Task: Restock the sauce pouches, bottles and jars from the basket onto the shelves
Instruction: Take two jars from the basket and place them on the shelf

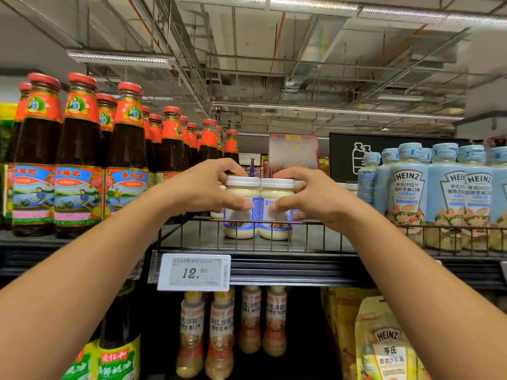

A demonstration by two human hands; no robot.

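The left thumb tip presses on the front label of the left jar (241,193) and the other fingers (233,168) curl over the back of its white lid, so the left hand (203,187) grips it in a narrow pinch. The right hand (310,196) mirrors this: thumb on the label of the right jar (275,193), fingers hooked over its lid from behind.

Both jars are small and clear, filled with a pale cream sauce and wrapped in blue and white labels. They stand upright and touch side by side on the top shelf (274,267), just behind a low wire rail (315,237). More white-lidded jars sit behind them, mostly hidden.

Both bare forearms reach up from the lower corners of the view.

On the shelf edge below the jars, slightly left, hangs an electronic price tag (194,272) reading 12.50.

To the left stand rows of tall dark sauce bottles (79,160) with red caps and colourful labels. To the right are pale blue Heinz bottles (408,187).

On the shelf beneath are slim dressing bottles (220,333) in the middle, a yellow Heinz pouch (384,346) at lower right, and a dark bottle with a green and yellow label (118,338) at lower left.

Above is an open ceiling of pipes and strip lights.
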